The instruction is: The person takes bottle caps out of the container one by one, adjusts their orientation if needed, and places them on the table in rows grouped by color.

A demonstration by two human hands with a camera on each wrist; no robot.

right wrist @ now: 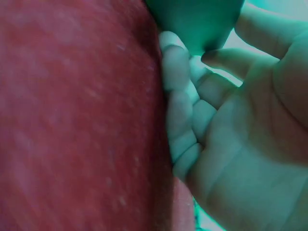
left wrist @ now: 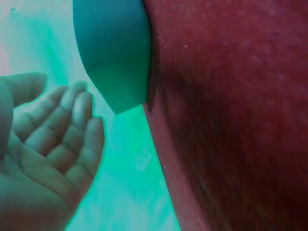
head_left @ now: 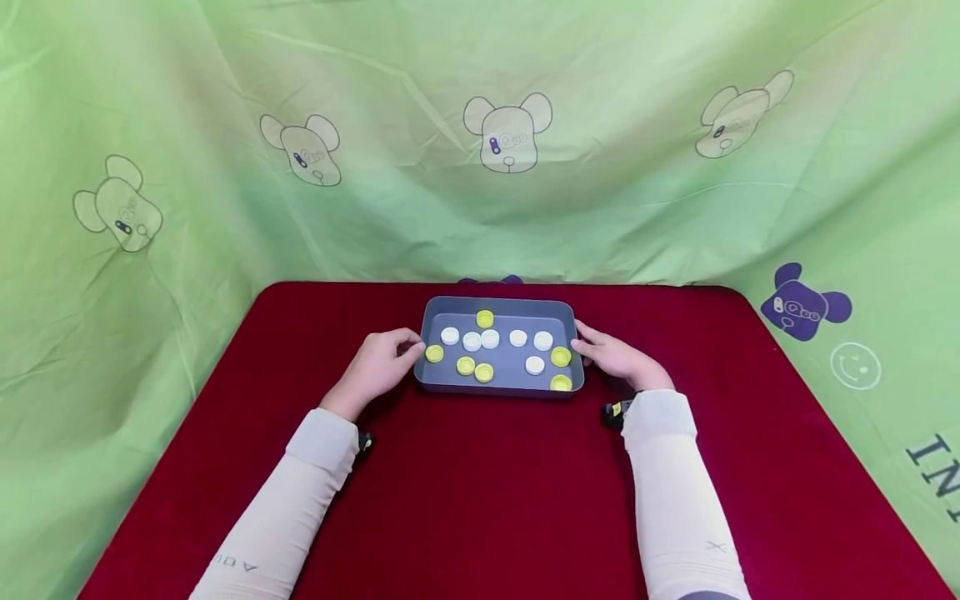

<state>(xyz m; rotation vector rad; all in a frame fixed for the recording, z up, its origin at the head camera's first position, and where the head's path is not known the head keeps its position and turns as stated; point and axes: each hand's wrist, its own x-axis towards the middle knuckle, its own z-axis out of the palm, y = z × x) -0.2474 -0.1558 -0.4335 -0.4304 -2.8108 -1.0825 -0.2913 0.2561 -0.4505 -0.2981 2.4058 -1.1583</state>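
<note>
A dark grey rectangular tray (head_left: 495, 389) sits on the red table, holding several white bottle caps (head_left: 517, 338) and several yellow bottle caps (head_left: 483, 372) spread over its bottom. My left hand (head_left: 384, 360) is beside the tray's left end; in the left wrist view its fingers (left wrist: 82, 125) are relaxed, with the thumb apart and a gap to the tray's wall (left wrist: 115, 53). At the right end, my right hand (head_left: 617, 357) holds the tray's edge, thumb at the rim. The right wrist view shows its fingers (right wrist: 180, 110) curled low by the tray's corner (right wrist: 197, 24).
The red cloth-covered table (head_left: 480, 492) extends around the tray. Green curtains (head_left: 405, 225) printed with mouse heads hang behind and at both sides. Dark wrist devices (head_left: 615, 412) sit by the light sleeves (head_left: 663, 467).
</note>
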